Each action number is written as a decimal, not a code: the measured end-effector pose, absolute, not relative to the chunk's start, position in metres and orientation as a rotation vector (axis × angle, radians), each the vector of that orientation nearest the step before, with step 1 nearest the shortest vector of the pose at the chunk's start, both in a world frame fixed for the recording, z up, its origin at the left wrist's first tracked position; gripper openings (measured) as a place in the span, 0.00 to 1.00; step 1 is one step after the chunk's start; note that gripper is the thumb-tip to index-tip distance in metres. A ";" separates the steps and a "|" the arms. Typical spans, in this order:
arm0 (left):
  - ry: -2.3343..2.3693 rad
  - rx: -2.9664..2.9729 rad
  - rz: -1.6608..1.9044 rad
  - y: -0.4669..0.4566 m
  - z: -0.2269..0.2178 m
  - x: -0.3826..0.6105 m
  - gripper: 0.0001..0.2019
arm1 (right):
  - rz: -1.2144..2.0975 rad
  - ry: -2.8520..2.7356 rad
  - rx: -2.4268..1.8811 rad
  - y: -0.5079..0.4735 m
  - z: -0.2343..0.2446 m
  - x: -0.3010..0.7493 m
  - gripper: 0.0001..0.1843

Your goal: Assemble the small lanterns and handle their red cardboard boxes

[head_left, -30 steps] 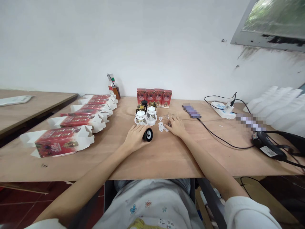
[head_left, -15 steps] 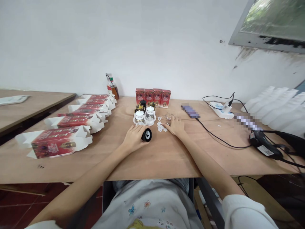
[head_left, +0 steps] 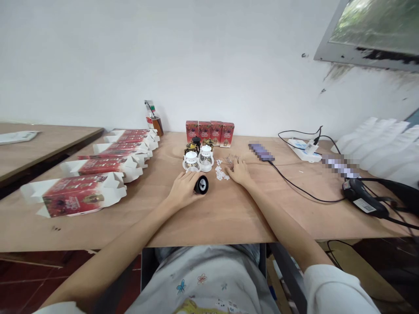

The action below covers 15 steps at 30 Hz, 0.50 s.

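Note:
My left hand (head_left: 183,188) is wrapped round a small black cylinder-shaped piece (head_left: 201,185) lying on its side on the wooden table (head_left: 229,213). My right hand (head_left: 240,171) rests palm down, fingers stretched out, over small clear and white bits (head_left: 221,173) scattered on the table. Just beyond stand two little white-lidded glass teapots (head_left: 199,160) and two darker ones (head_left: 198,144). Several small red boxes (head_left: 210,132) line the wall behind them.
Flat red-and-white unfolded cartons (head_left: 98,168) lie in a row on the left. A bottle (head_left: 153,117) stands by the wall. On the right are a blurred phone (head_left: 261,152) with a black cable, a power strip (head_left: 304,149), a black glue gun (head_left: 365,198) and stacked white trays (head_left: 386,148).
Both hands stay almost where they were. The right hand has shifted slightly over the small bits; the view has drifted a little.

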<state>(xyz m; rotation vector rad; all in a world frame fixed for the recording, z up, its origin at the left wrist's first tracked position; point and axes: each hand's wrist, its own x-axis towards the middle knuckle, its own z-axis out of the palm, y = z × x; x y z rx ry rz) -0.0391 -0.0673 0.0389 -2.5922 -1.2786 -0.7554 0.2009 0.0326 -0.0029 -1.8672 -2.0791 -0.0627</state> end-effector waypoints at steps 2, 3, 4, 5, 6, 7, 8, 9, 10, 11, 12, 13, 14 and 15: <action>-1.279 -2.595 -0.755 -0.067 0.038 -0.039 0.18 | -0.067 -2.109 -1.818 0.035 -0.005 0.202 0.20; -1.283 -2.594 -0.755 -0.067 0.038 -0.039 0.18 | -0.071 -2.124 -1.797 0.037 -0.006 0.203 0.19; -1.287 -2.595 -0.754 -0.067 0.038 -0.039 0.18 | -0.075 -2.139 -1.780 0.038 -0.007 0.204 0.18; -1.290 -2.596 -0.753 -0.067 0.038 -0.039 0.18 | -0.078 -2.154 -1.764 0.039 -0.008 0.204 0.18; -1.292 -2.598 -0.752 -0.067 0.038 -0.038 0.18 | -0.083 -2.171 -1.749 0.040 -0.009 0.205 0.17; -1.292 -2.598 -0.752 -0.067 0.038 -0.038 0.18 | -0.088 -2.186 -1.731 0.041 -0.009 0.206 0.17; -1.291 -2.598 -0.752 -0.067 0.038 -0.038 0.18 | -0.090 -2.199 -1.711 0.043 -0.010 0.206 0.16; -1.291 -2.596 -0.754 -0.067 0.038 -0.038 0.18 | -0.089 -2.210 -1.691 0.043 -0.010 0.207 0.16; -1.291 -2.593 -0.756 -0.067 0.038 -0.038 0.18 | -0.084 -2.218 -1.674 0.044 -0.010 0.207 0.15; -1.291 -2.591 -0.758 -0.068 0.038 -0.038 0.18 | -0.075 -2.226 -1.660 0.045 -0.010 0.207 0.15; -1.291 -2.591 -0.758 -0.068 0.038 -0.038 0.18 | -0.064 -2.234 -1.650 0.045 -0.010 0.207 0.14; -1.291 -2.591 -0.757 -0.068 0.038 -0.039 0.17 | -0.055 -2.244 -1.640 0.045 -0.010 0.208 0.14; -1.291 -2.592 -0.755 -0.068 0.038 -0.039 0.17 | -0.047 -2.253 -1.631 0.044 -0.009 0.208 0.13; -1.292 -2.595 -0.753 -0.068 0.038 -0.039 0.17 | -0.042 -2.261 -1.622 0.044 -0.009 0.207 0.13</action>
